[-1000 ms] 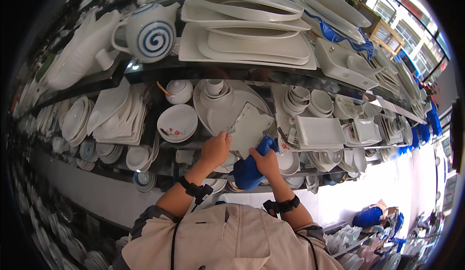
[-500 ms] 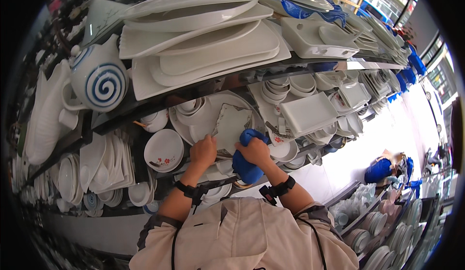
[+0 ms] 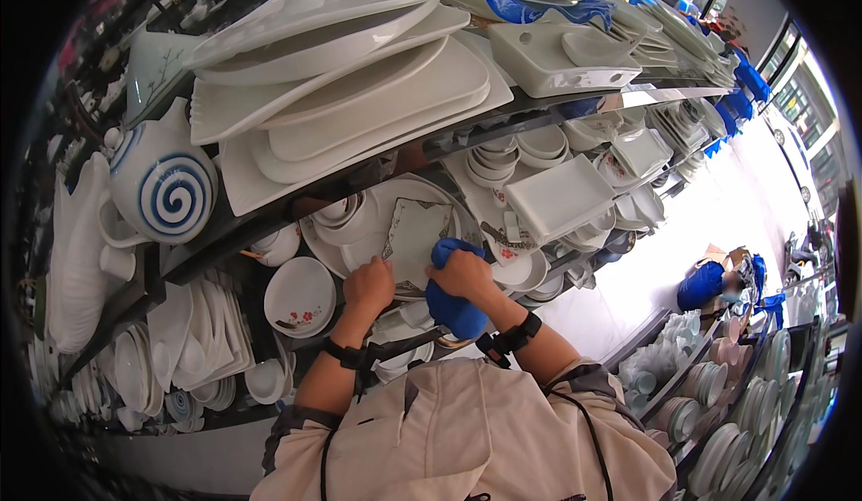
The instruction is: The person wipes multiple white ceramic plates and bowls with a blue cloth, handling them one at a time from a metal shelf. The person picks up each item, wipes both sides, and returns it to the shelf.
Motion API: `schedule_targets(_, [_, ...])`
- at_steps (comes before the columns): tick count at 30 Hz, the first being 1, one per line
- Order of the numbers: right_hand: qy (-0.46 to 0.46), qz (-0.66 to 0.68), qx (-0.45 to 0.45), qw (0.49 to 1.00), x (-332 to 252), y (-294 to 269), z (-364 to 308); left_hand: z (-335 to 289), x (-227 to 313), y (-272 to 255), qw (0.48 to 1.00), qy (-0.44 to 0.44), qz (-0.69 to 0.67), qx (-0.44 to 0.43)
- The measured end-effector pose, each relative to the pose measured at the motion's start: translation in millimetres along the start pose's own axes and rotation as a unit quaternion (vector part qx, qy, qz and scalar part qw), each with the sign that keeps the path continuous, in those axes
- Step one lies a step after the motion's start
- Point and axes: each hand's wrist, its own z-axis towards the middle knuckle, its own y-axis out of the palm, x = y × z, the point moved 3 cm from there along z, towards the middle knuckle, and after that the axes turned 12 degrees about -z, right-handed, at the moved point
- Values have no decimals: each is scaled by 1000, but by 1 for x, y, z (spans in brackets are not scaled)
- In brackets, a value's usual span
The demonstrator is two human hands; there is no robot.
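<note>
A squarish white plate (image 3: 417,232) with dark patterned edges is held over a large round dish (image 3: 460,197) on the middle shelf. My left hand (image 3: 369,285) is closed on its near left corner. Bunched in my right hand (image 3: 462,275) is a blue cloth (image 3: 456,312), which hangs below the fingers close to the plate's right side. Whether the cloth touches the plate is hidden by the hand. Left of my left hand is a white bowl (image 3: 300,297) with red flowers.
Above, a black shelf edge (image 3: 314,188) carries stacked white platters (image 3: 359,110) and a teapot with a blue spiral (image 3: 171,182). A rectangular white tray (image 3: 561,197) and small bowls (image 3: 492,162) stand right of the plate. Glassware (image 3: 664,357) fills a rack at lower right.
The whole view has shifted slightly, so the shelves appear a little further left. Both hands keep their holds on the plate and the cloth, nearly in the same place.
</note>
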Motion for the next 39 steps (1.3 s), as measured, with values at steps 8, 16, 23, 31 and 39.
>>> schedule_targets(8, [-6, -3, -2, 1000, 1, 0, 2, 2, 0, -5, 998, 6, 39, -40])
schedule_targets(16, [-11, -7, 20, 1000, -1, -1, -3, 0, -2, -5, 997, 5, 66, -38])
schedule_targets(23, [-11, -5, 13, 1000, 1, -1, -5, 5, -1, -5, 998, -42, 54, -12])
schedule_targets(31, [-77, 33, 7, 996, 16, -2, -9, 14, -9, 0, 996, -74, 40, -3])
schedule_targets(39, [-191, 288, -74, 935, 56, -53, -57, -6, 22, -33, 996, -85, 2, 39])
